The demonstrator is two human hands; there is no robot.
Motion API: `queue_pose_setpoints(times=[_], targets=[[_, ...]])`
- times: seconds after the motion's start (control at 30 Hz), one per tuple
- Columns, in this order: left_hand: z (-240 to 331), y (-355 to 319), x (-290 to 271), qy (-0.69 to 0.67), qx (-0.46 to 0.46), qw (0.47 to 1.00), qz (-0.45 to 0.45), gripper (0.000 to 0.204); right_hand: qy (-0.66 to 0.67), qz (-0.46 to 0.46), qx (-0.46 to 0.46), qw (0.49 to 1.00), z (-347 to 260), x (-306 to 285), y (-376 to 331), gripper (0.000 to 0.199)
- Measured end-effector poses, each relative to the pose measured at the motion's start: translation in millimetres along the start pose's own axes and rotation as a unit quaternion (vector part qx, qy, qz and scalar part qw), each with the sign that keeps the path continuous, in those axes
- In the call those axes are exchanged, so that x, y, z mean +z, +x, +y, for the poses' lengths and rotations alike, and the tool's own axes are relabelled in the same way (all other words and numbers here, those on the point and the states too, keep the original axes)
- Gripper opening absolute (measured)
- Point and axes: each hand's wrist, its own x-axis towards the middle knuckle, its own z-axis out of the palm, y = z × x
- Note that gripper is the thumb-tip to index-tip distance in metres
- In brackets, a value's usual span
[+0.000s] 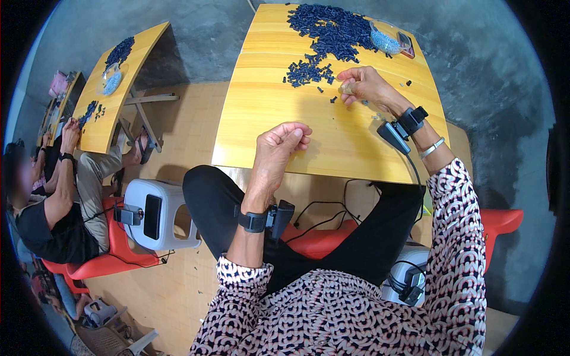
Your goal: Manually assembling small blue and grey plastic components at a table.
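Over the near part of the yellow table, my left hand is held with the thumb against the curled fingers; anything between them is too small to make out. My right hand reaches farther over the table, its fingers drawn together beside a small pile of dark blue plastic pieces. Something beige shows at its thumb, and whether a piece is in its grip is hidden. A few loose dark pieces and small pale pieces lie close to this hand.
A large heap of dark blue pieces covers the table's far side. Beside it stand a clear bowl of light blue bits and a phone-like object. Cables hang under the table. Another person works at a table on the left.
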Motion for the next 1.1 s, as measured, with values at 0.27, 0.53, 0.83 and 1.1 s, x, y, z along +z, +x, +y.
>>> queue_pose_setpoints(times=[0.27, 0.53, 0.83, 1.1], targets=[[-2, 1, 2, -0.004, 0.001, 1.0, -0.006, 0.016, 0.075, 0.047, -0.012, 0.996, 3, 26, 14, 0.028], [0, -1, -2, 0.009, 0.007, 1.0, 0.011, 0.017, 0.105, 0.166, -0.055, 0.979, 15, 3, 40, 0.029], [-2, 1, -3, -0.059, -0.035, 0.995, -0.067, 0.022, 0.151, 0.101, -0.04, 0.983, 15, 2, 44, 0.034], [6, 14, -5, -0.063, -0.1, 0.984, -0.131, 0.032, 0.067, 0.025, -0.023, 0.997, 6, -3, -29, 0.035]])
